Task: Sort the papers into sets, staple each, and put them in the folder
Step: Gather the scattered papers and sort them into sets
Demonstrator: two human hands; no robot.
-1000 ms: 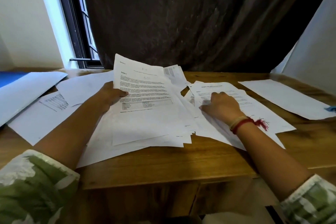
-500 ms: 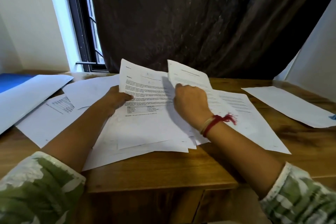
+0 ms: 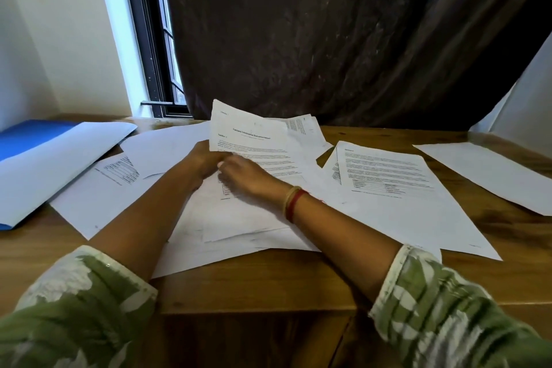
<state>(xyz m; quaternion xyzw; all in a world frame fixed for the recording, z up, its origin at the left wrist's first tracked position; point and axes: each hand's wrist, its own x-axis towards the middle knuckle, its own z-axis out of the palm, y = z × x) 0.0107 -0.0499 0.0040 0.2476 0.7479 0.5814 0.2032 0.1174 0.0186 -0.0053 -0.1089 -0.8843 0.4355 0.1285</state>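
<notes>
Table (image 3: 268, 284) first: bare wood at the near edge, most of the rest under loose papers (image 3: 239, 236), which lie in overlapping drifts from the left side across to a single page (image 3: 484, 170) well apart on the right. None looks stapled from here and no stapler is in view, so I judge the sorting barely begun, with the stapling and filing all left to do. The blue folder (image 3: 27, 137) lies at the far left of the table with a large white sheet over part of it. I see nothing filed in it. In the middle, one printed sheet (image 3: 251, 131) is tilted up off the pile. My left hand (image 3: 203, 161) grips it at its left edge, fingers curled round the paper. My right hand (image 3: 248, 173) reaches across beside the left, low over the pile. Its fingers are blurred, and I cannot tell whether they pinch a page or only touch it. A red band (image 3: 294, 203) sits on that wrist.
</notes>
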